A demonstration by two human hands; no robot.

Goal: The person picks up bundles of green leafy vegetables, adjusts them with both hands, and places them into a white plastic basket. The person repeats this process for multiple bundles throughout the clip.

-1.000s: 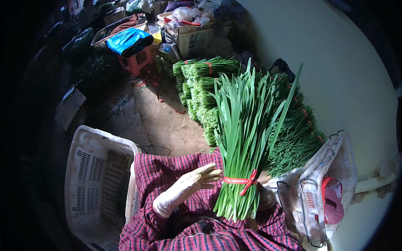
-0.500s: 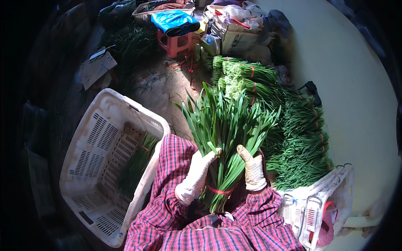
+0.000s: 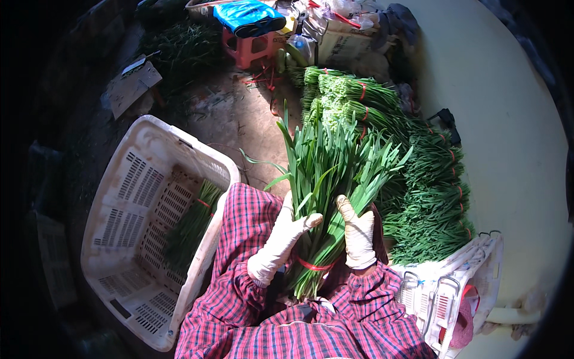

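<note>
A bundle of long green leaves [image 3: 326, 191], tied near its base with a red band [image 3: 314, 265], stands upright over my lap. My left hand [image 3: 281, 239], in a pale glove, presses against its left side. My right hand [image 3: 357, 233], also gloved, grips its right side. Both sleeves are red plaid. Behind the bundle lies a stack of tied green bundles [image 3: 412, 173] along the wall.
A white slotted plastic crate [image 3: 134, 197] lies at my left with one green bundle [image 3: 191, 224] inside. A second white crate [image 3: 454, 287] sits at my lower right. A pink stool [image 3: 251, 48], a blue bag and boxes stand at the back. A pale wall runs along the right.
The bundle has come down from its raised position to sit lower over my lap. My right hand now grips its right side, and my view has turned left toward the crate.
</note>
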